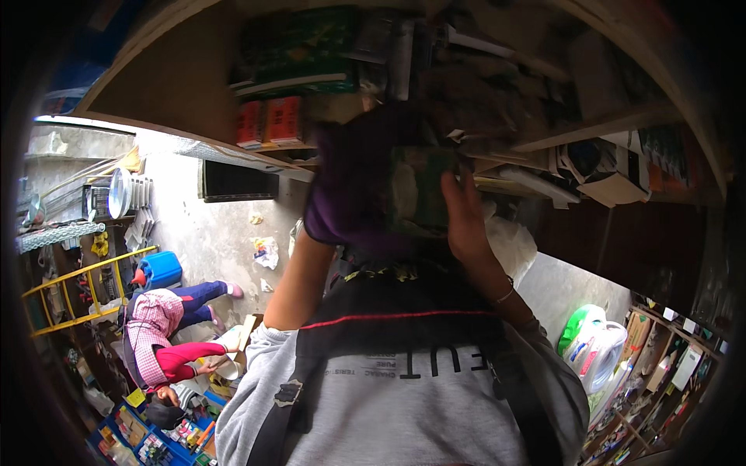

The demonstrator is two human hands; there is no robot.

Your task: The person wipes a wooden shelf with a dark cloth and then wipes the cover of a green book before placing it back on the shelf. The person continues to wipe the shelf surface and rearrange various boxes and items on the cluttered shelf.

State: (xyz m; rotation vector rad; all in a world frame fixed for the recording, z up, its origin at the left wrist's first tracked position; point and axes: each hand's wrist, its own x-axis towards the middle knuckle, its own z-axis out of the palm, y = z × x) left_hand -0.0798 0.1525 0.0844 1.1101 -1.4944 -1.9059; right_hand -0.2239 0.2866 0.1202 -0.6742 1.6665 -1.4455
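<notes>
My right hand (469, 215) grips the side of a dark green box (424, 186) with a pale patch on its face, held up before the shelf. My left forearm (300, 285) reaches up to a dark purple cloth (349, 204), which bunches beside the box. The cloth and shadow hide my left hand, so its fingers cannot be made out. Behind my hands, a wooden shelf (186, 76) holds two red boxes (269, 121) and a large green package (297, 49). Motion blur and dim light obscure much of the shelf's contents.
At the left, another person (154, 326) bends over blue bins (157, 440) beside a yellow ladder (76, 285) and a blue jerrycan (161, 269). An open carton (612, 180) stands on the shelf's right part. Coiled white tubing (606, 355) sits at right, near another stocked shelf (670, 343).
</notes>
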